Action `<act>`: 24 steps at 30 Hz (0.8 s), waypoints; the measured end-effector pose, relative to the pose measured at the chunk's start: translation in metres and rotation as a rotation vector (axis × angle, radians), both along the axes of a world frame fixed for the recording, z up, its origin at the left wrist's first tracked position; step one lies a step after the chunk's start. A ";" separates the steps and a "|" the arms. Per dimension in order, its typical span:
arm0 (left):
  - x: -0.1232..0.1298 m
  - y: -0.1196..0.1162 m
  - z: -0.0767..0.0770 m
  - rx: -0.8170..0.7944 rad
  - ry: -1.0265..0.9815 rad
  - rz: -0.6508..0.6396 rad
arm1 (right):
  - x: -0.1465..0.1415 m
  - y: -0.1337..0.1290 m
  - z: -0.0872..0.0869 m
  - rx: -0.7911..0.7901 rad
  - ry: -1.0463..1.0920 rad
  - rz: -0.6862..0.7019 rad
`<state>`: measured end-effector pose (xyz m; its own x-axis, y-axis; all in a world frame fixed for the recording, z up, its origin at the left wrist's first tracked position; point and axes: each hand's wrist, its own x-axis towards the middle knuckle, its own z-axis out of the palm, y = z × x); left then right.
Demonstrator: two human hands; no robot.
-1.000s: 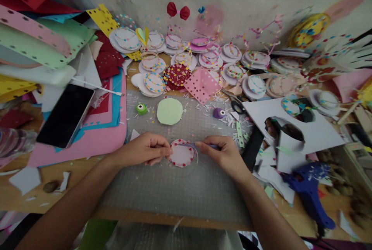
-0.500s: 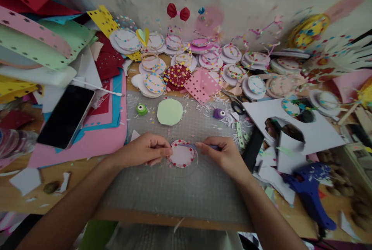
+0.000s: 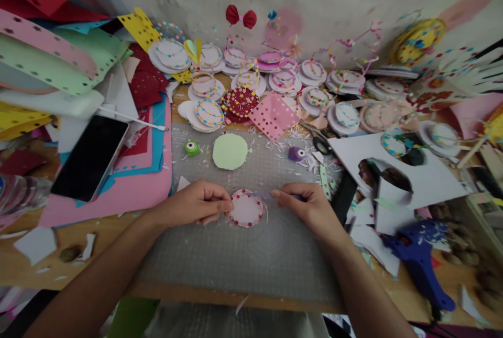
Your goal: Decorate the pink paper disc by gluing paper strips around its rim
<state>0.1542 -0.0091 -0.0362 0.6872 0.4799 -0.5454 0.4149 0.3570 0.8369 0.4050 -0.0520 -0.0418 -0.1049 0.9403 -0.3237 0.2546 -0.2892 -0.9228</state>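
Note:
In front of me, over the grey cutting mat (image 3: pixel 236 270), is a small white paper disc (image 3: pixel 247 209) edged with a ring of red and pink stars. My left hand (image 3: pixel 198 203) pinches its left edge between thumb and fingers. My right hand (image 3: pixel 304 203) is closed around a slim purple tool (image 3: pixel 301 197); its kind is unclear, and its thin end reaches left toward the disc's upper right edge. A fine pale strand curves off the disc's right side. Farther back on the mat lies a light green paper round (image 3: pixel 230 151).
Green (image 3: pixel 192 148) and purple (image 3: pixel 296 153) star punches sit among paper scraps. Decorated paper discs (image 3: pixel 204 113) line the back. A phone (image 3: pixel 91 157) lies left on coloured paper; scissors (image 3: pixel 322 144), cut white card (image 3: pixel 428 170) and a blue glue gun (image 3: pixel 420 259) are right.
My right hand has shifted slightly to the right with the purple tool, away from the disc. My left hand keeps its pinch on the disc's edge.

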 end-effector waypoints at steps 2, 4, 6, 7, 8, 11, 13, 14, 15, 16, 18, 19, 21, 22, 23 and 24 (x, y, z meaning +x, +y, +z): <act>-0.001 0.001 -0.001 -0.001 -0.004 -0.005 | 0.003 0.000 -0.001 -0.027 0.076 -0.040; -0.002 0.001 -0.001 -0.001 -0.027 -0.015 | 0.004 0.000 -0.001 -0.066 0.206 -0.092; -0.003 0.002 0.000 -0.008 -0.060 -0.047 | 0.003 -0.001 0.000 -0.107 0.355 -0.138; -0.004 0.002 0.000 -0.015 -0.076 -0.064 | 0.002 -0.001 0.001 -0.127 0.418 -0.153; -0.005 0.002 0.001 -0.024 -0.090 -0.078 | 0.002 -0.001 0.001 -0.145 0.466 -0.164; -0.005 0.003 0.004 -0.038 -0.110 -0.094 | 0.001 -0.001 0.003 -0.160 0.538 -0.208; -0.005 0.003 0.005 -0.016 -0.113 -0.117 | 0.002 0.000 0.003 -0.153 0.565 -0.238; -0.005 0.004 0.005 0.002 -0.115 -0.137 | 0.003 0.001 0.003 -0.147 0.580 -0.253; -0.005 0.004 0.006 0.022 -0.115 -0.157 | 0.003 0.001 0.003 -0.143 0.593 -0.264; -0.005 0.004 0.006 0.041 -0.113 -0.174 | 0.004 0.001 0.003 -0.142 0.605 -0.274; -0.004 0.004 0.006 0.076 -0.095 -0.189 | 0.005 0.002 0.004 -0.140 0.617 -0.298; -0.003 0.003 0.006 0.090 -0.080 -0.189 | 0.005 0.002 0.004 -0.138 0.622 -0.311; -0.002 0.002 0.007 0.107 -0.050 -0.172 | 0.005 0.002 0.005 -0.127 0.642 -0.332; -0.001 0.001 0.007 0.107 -0.034 -0.156 | 0.004 0.002 0.005 -0.120 0.656 -0.335; -0.001 0.000 0.006 0.104 -0.018 -0.139 | 0.003 0.002 0.005 -0.114 0.670 -0.329; 0.000 -0.001 0.006 0.104 0.000 -0.120 | 0.002 0.002 0.005 -0.107 0.684 -0.318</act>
